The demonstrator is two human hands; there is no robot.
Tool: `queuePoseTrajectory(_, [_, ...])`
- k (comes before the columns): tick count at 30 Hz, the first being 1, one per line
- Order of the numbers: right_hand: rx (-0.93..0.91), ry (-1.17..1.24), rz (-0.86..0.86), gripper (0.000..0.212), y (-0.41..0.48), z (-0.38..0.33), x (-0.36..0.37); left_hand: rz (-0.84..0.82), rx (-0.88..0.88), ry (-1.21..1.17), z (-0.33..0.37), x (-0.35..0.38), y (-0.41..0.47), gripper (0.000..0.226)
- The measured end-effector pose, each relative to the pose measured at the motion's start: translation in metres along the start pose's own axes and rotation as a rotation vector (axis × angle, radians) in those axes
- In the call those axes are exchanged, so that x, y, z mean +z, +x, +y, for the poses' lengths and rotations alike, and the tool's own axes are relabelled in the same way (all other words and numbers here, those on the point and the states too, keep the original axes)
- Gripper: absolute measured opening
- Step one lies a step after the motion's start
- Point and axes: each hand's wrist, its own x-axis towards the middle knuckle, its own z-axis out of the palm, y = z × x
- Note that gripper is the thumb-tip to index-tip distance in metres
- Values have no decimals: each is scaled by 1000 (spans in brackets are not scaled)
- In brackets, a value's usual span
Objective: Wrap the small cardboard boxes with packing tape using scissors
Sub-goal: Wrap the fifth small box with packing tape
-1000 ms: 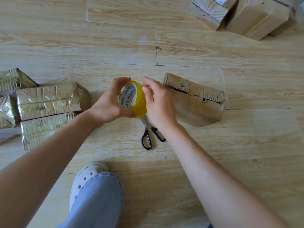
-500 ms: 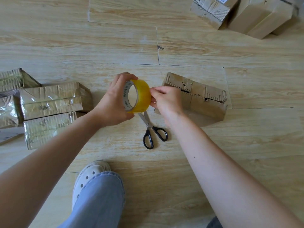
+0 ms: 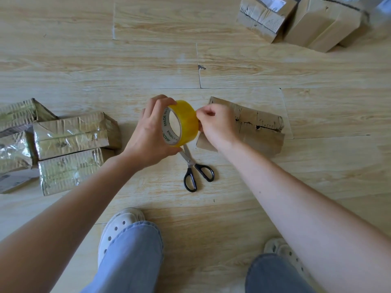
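Note:
My left hand (image 3: 150, 134) grips a yellow roll of packing tape (image 3: 186, 121) above the wooden floor, with its core turned toward me. My right hand (image 3: 213, 125) has its fingers curled and pinches at the roll's right side, where the tape end lies. Black-handled scissors (image 3: 194, 168) lie shut on the floor just below the roll, blades partly hidden under my left hand. A small bare cardboard box (image 3: 258, 132) lies on the floor behind my right hand, its left part hidden by that hand.
Several tape-wrapped shiny boxes (image 3: 72, 136) are stacked on the floor at the left. More brown boxes (image 3: 317, 24) stand at the back right. My two legs and white shoes (image 3: 118, 227) fill the bottom of the view.
My left hand turned the roll so its core faces me more. My right hand closed from flat fingers on the roll into a pinch at its right side.

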Motion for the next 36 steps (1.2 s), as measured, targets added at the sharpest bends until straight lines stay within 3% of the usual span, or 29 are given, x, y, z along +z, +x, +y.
queuePoseTrajectory(3, [293,321,-146,13,-5,-8,-6,-15,64,90,9,-5,3,99])
queuePoseTrajectory(6, [430,505,-219,14,-11,-16,-19,-27,105,153,22,-4,4,95])
queuePoseTrajectory(16, [551,884,-111,4,-13,-2,-38,-57,225,316,40,-2,19,93])
queuePoseTrajectory(22, [602,856,-2,35,3,16,-27,-68,291,356,43,3,33,93])
queuePoseTrajectory(26, [447,914,-31,16,3,26,-24,-69,239,328,35,4,39,92])
queuePoseTrajectory(27, [376,877,-32,20,2,28,-25,-65,214,314,33,4,40,93])
queuePoseTrajectory(36, [-147,118,178,12,-6,39,-35,-78,216,329,32,10,37,93])
